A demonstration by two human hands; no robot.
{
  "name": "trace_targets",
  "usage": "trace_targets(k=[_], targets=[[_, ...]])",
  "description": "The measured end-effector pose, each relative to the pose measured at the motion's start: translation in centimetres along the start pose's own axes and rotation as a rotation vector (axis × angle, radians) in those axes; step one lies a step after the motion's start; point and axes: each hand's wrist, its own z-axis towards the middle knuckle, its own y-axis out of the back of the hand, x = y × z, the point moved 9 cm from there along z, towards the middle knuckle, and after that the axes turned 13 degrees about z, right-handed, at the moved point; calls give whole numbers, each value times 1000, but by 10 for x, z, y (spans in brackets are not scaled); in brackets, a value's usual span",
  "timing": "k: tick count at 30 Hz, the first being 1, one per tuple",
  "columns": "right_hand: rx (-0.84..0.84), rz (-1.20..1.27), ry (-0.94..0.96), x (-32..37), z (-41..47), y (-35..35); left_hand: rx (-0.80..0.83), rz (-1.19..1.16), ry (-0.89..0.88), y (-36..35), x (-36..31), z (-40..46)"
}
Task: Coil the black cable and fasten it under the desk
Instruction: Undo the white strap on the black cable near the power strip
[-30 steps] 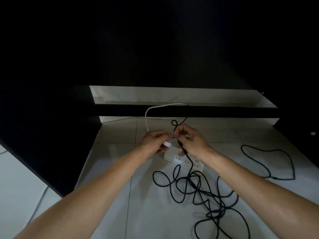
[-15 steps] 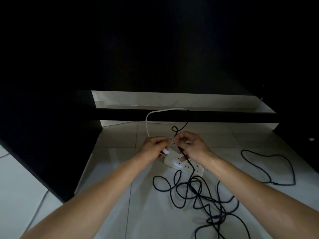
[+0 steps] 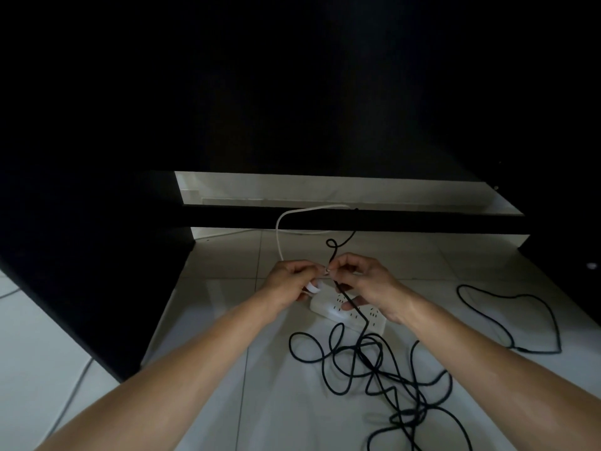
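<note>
Two hands meet under the dark desk [image 3: 292, 92]: the left hand [image 3: 290, 285] holds a white roll of tape [image 3: 313, 287], the right hand [image 3: 364, 279] pinches the black cable [image 3: 364, 353], which lies tangled on the tiled floor [image 3: 227, 369] over a white power strip [image 3: 349, 312].

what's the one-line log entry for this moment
left hand: holds white tape roll | right hand: pinches black cable | cable: uncoiled on floor

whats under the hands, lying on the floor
A white power strip lies on the tile floor beneath both hands; the right hand and black cable cover part of it. Its far end is hidden.
</note>
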Motion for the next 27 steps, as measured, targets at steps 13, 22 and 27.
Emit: trace_targets(k=[13, 22, 27], targets=[[-136, -53, -17, 5, 4, 6, 12, -5, -40, -4, 2, 0], [-169, -241, 69, 10, 10, 10, 53, -110, -4, -8, 9, 1], [-179, -248, 53, 8, 11, 10, 68, -103, -1, -11, 10, 1]])
